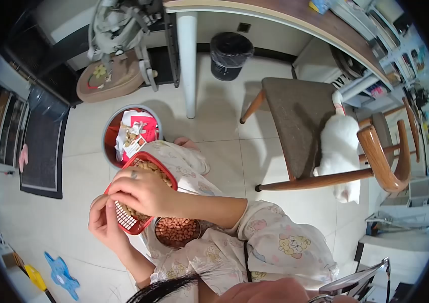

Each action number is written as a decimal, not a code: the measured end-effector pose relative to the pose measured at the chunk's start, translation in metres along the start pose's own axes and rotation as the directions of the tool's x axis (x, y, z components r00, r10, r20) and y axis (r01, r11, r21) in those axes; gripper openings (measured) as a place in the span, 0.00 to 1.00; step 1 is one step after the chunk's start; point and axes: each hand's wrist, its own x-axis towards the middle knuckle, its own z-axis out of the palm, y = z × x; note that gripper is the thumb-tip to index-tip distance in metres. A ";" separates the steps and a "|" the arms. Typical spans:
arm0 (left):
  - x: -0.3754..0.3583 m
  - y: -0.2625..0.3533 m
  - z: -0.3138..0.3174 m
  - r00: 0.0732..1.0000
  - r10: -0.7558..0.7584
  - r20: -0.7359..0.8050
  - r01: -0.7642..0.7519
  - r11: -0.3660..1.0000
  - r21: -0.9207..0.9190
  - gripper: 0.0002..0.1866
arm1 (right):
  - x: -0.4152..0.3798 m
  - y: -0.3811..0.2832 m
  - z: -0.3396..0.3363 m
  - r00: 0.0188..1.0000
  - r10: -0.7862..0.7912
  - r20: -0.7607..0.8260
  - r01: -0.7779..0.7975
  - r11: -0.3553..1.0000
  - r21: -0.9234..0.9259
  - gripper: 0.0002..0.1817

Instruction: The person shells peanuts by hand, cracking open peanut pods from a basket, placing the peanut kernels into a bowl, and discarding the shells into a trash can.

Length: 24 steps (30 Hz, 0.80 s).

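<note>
Looking down past the patterned sleeves, we find both bare hands meeting over a red basket [173,178], left of centre in the frame. Our right hand [146,189] reaches across it from the right with bent fingers, and our left hand [104,222] comes up from below, at the basket's left edge; the fingertips come together, but they cover one another, so we cannot tell whether they are closed on anything. Tan, unshelled peanuts [152,170] lie in the basket, and reddish shelled ones [176,230] fill a round bowl [199,232] just below and to its right, near the lap. As far as we can judge through the forearms and cloth, the basket sits slanted and overlaps the bowl's edge, its support hidden; a knee shifting or a wrist pressing on the rim could tip it and drop pods among the kernels. The loose sleeve [255,219] could snag the bowl, and bits of shell could fall in from the fingers. Above the basket, a pail [105,136] holds crumpled papers [146,126]; anything let go short of its rim would land on the tiles. A white cat [338,141] by the chair [295,111] at right could startle us into a jolt.
</note>
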 end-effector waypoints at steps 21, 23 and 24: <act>0.001 -0.038 0.000 0.873 -0.291 0.391 0.458 0.765 -0.453 0.19 | -0.018 0.018 -0.033 0.917 -0.393 -0.064 0.353 0.877 -0.328 0.06; -0.003 -0.019 0.024 0.878 -0.395 0.270 0.478 0.740 -0.473 0.17 | -0.019 0.017 -0.034 0.912 -0.407 -0.049 0.368 0.864 -0.344 0.06; -0.002 -0.021 0.023 0.878 -0.437 0.196 0.474 0.739 -0.478 0.16 | -0.019 0.017 -0.035 0.906 -0.423 -0.026 0.387 0.850 -0.356 0.06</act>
